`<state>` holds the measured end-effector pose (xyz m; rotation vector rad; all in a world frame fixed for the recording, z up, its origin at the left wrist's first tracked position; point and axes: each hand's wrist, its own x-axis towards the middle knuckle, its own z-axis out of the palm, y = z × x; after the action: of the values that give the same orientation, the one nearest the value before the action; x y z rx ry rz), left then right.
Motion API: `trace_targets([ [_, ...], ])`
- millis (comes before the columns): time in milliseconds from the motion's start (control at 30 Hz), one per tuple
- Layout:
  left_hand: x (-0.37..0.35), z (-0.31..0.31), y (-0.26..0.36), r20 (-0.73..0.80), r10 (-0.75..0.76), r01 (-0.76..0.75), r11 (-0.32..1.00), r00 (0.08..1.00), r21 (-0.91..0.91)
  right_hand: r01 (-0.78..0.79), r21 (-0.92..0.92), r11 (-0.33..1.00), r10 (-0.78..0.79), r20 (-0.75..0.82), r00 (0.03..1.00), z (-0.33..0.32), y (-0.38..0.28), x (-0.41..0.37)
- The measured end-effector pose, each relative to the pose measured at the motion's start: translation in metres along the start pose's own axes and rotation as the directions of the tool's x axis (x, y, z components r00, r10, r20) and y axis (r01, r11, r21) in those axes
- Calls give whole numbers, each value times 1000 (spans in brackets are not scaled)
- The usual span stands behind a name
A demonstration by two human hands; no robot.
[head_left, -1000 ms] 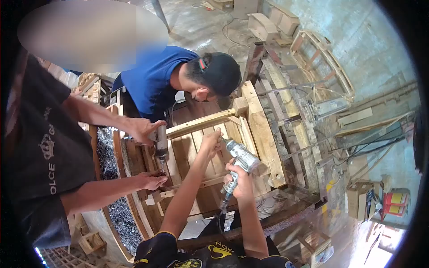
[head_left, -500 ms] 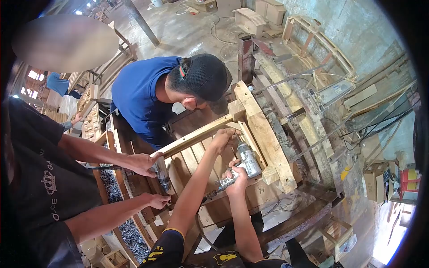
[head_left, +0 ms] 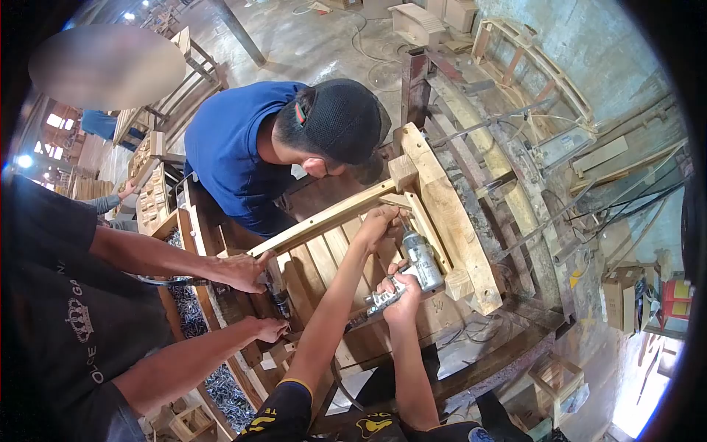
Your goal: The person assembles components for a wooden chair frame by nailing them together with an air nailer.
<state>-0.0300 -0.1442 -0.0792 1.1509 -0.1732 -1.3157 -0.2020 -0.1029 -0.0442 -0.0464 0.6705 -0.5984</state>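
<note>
My right hand (head_left: 401,296) is wrapped around the handle of a silver air screwdriver (head_left: 421,264), which has a pistol grip. Its nose points at the inner corner of a slatted wooden frame (head_left: 331,216). Close to that nose, my left hand (head_left: 381,227) is closed in a pinch at the corner; whatever its fingertips hold is too small to make out. A thick end board (head_left: 449,217) with drilled holes borders the frame on the right. At the frame's left end, a co-worker's hands (head_left: 247,272) are at another power driver (head_left: 277,295).
A second person in a blue shirt (head_left: 236,147) leans over the far side of the frame. On the left, a wooden trough holds many screws (head_left: 224,390). Rusty metal beams (head_left: 515,331) and a clamp rig (head_left: 493,155) stand to the right. Cardboard boxes (head_left: 622,298) lie beyond.
The whole view has shifted slightly, so the frame appears a little further right. My hands stay at the same corner with the screwdriver. The co-worker's upper hand has moved slightly at the other driver.
</note>
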Motion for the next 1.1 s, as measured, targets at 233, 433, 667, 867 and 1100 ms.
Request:
trace_targets([
  [233,23,-15,-3,59,-52,49,998,997,45,20,-6,1000,-20,-15,1000,2,0,5],
  [433,18,-8,-8,-73,-39,38,999,997,-14,6,7,1000,-6,-13,1000,7,5,-4],
  [667,10,-8,-2,-6,0,0,1000,1000,25,-24,29,999,24,-11,1000,4,6,-2],
  [867,15,-13,-2,38,-1,1,1000,999,-3,-28,43,999,27,15,1000,-2,0,11],
  [1100,16,-17,-3,54,20,-15,997,998,-75,-67,72,995,64,49,997,-3,-6,14],
])
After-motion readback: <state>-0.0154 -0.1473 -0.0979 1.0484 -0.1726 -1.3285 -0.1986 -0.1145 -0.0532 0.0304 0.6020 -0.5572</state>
